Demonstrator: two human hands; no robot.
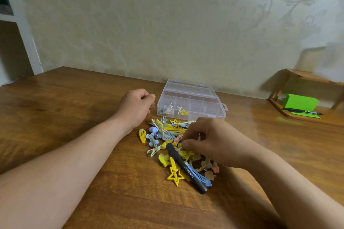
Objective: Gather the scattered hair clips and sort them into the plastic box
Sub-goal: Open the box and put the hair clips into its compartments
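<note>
Lettering TONI&GUY, white, on black clip (185, 169) among hair clips (168, 133).

The right hand (210, 141) covers the right side of the heap of yellow, blue and pink plastic hair clips (173, 130). Its curled fingers (191, 130) dip into the heap, and which clip they pinch, if any, cannot be told. The left hand (135, 106) is curled palm-away, hiding whether it holds anything. Inside the clear plastic compartment box (201, 102), the few clips in the near-left cells are too small to identify. The small wooden stand (307, 77) at the right is blurred and cut by the frame edge.
</note>
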